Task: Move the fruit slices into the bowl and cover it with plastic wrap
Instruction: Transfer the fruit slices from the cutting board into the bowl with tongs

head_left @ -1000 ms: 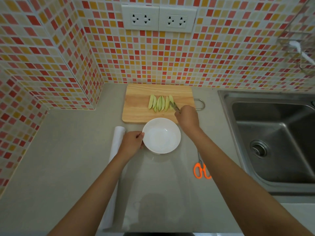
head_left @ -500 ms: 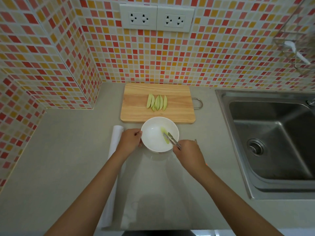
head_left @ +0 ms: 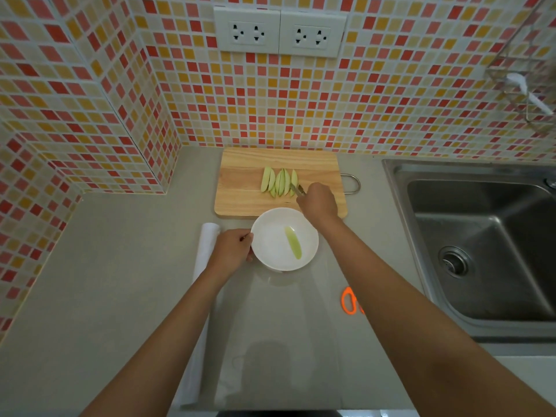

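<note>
Wooden rectangular cutting board (head_left: 240, 191) with a metal loop handle (head_left: 354, 183) on its right edge lies on the grey countertop (head_left: 114, 266) against the mosaic-tiled wall (head_left: 391, 100). Head view: a row of pale green fruit slices (head_left: 278, 182) lies side by side near the board's middle. The right hand (head_left: 318, 203) is over the board's near right part, its fingers curled around small metal tongs (head_left: 298, 190) whose tips reach the rightmost slice of the row; whether the tips are closed on that slice cannot be told. Just in front of the board stands a round white bowl (head_left: 270, 245), and one pale green slice (head_left: 293, 242) lies inside it, right of centre. The left hand (head_left: 233, 249) holds the bowl's left rim, thumb on top of the rim and fingers curled below it. The bowl rests on a sheet of clear plastic wrap (head_left: 285, 341) spread flat on the countertop; the white roll of wrap (head_left: 200, 296) lies along the sheet's left edge, partly hidden by the left forearm. Orange-handled scissors (head_left: 349, 300) lie on the right part of the sheet, partly covered by the right forearm. A stainless steel sink (head_left: 481, 251) is set into the countertop at the right. Two white double sockets (head_left: 279, 33) are mounted on the wall above the board, and a wire rack (head_left: 523, 70) hangs at the upper right.
</note>
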